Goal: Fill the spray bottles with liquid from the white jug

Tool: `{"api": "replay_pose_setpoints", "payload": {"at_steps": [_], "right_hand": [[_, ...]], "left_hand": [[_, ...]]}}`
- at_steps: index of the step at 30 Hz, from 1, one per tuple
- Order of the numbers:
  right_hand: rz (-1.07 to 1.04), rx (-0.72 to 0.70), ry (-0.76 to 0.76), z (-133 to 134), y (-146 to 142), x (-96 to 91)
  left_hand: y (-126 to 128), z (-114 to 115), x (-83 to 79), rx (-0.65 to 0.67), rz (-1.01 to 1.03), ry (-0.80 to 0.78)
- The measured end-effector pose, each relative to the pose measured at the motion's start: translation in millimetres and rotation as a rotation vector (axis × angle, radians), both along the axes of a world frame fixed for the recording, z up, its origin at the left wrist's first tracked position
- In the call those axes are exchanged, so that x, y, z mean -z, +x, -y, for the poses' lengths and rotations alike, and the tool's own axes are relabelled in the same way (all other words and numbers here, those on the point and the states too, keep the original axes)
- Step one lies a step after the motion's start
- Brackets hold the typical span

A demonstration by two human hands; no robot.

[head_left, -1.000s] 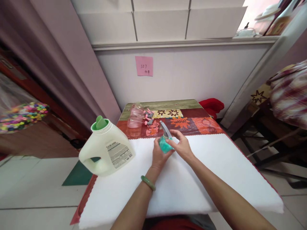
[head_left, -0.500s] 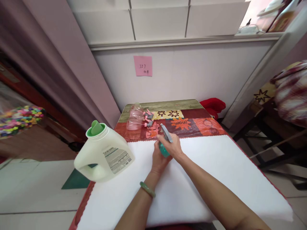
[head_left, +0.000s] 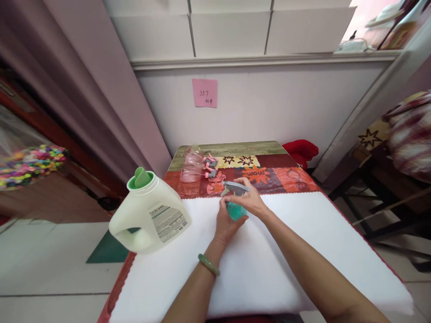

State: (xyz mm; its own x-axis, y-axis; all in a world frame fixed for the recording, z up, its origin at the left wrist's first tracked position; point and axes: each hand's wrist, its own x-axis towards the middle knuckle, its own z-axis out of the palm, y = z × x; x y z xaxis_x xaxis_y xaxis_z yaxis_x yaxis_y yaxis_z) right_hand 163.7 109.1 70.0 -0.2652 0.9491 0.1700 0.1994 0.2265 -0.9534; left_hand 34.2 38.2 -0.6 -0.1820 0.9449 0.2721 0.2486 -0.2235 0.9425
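A small teal spray bottle point(head_left: 235, 211) stands on the white pad point(head_left: 303, 251) in the middle of the table. My left hand point(head_left: 225, 224) is wrapped round its body from the near side. My right hand point(head_left: 251, 199) is closed over its grey trigger head point(head_left: 235, 187), which points left and lies nearly level. A green bangle point(head_left: 208, 264) sits on my left wrist. A large white detergent jug point(head_left: 150, 217) with a green spout stands to the left, near the pad's corner.
Pink spray bottles point(head_left: 193, 163) with pink-and-grey heads lie at the table's far left on a patterned cloth point(head_left: 283, 177). A pink note point(head_left: 204, 93) hangs on the wall. A red thing point(head_left: 299, 150) sits behind the table, and a chair with plaid fabric point(head_left: 409, 134) stands on the right.
The grey trigger head has turned in my right hand, from pointing up and away to lying nearly level and pointing left. My left hand has kept its grip on the bottle.
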Motion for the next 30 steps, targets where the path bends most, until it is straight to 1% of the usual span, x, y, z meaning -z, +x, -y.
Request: {"api": "replay_pose_setpoints", "payload": {"at_steps": [2, 3, 7, 8, 11, 12, 13, 14, 16, 17, 18, 19, 21, 24, 26, 27, 30], "right_hand": [[0.070, 0.131, 0.071, 1, 4, 3.0], [0.095, 0.173, 0.115, 0, 7, 4.1], [0.122, 0.253, 0.293, -7, 26, 6.9], [0.124, 0.295, 0.320, -10, 33, 7.7], [0.123, 0.501, 0.313, -18, 53, 11.6], [0.091, 0.518, 0.277, -18, 58, 13.3], [0.035, 0.469, 0.221, -17, 60, 14.9], [-0.039, 0.355, 0.146, -15, 61, 16.4], [-0.195, 0.052, -0.018, -8, 55, 17.7], [-0.250, -0.061, -0.079, -4, 49, 17.2], [-0.284, -0.123, -0.110, -1, 43, 15.6], [-0.298, -0.136, -0.107, 3, 36, 13.0], [-0.255, -0.080, -0.036, 7, 25, 5.0], [-0.037, 0.042, 0.115, 12, 15, -10.5], [0.088, 0.084, 0.177, 15, 13, -20.1], [0.117, 0.088, 0.191, 16, 13, -24.1], [0.060, 0.085, 0.193, 19, 11, -33.0]], "left_hand": [[0, -1, 0.9, -0.011, -0.008, 0.010], [0, -2, 1.2, -0.014, -0.013, 0.011], [-1, -2, 2.6, -0.026, -0.027, 0.004], [-1, -2, 2.9, -0.030, -0.029, 0.007], [-1, -2, 3.2, -0.040, -0.041, 0.018], [0, -2, 3.1, -0.043, -0.046, 0.020], [0, -2, 3.1, -0.046, -0.050, 0.021], [1, -2, 3.0, -0.047, -0.054, 0.021], [2, -2, 3.2, -0.049, -0.062, 0.020], [2, -2, 3.4, -0.050, -0.066, 0.020], [2, -2, 3.7, -0.051, -0.069, 0.020], [1, -2, 4.0, -0.051, -0.072, 0.021], [1, -2, 4.6, -0.045, -0.074, 0.027], [0, -2, 5.3, -0.033, -0.068, 0.034], [0, -3, 5.7, -0.025, -0.060, 0.036], [0, -3, 5.8, -0.021, -0.056, 0.036], [-1, -3, 6.2, -0.001, -0.047, 0.032]]}}
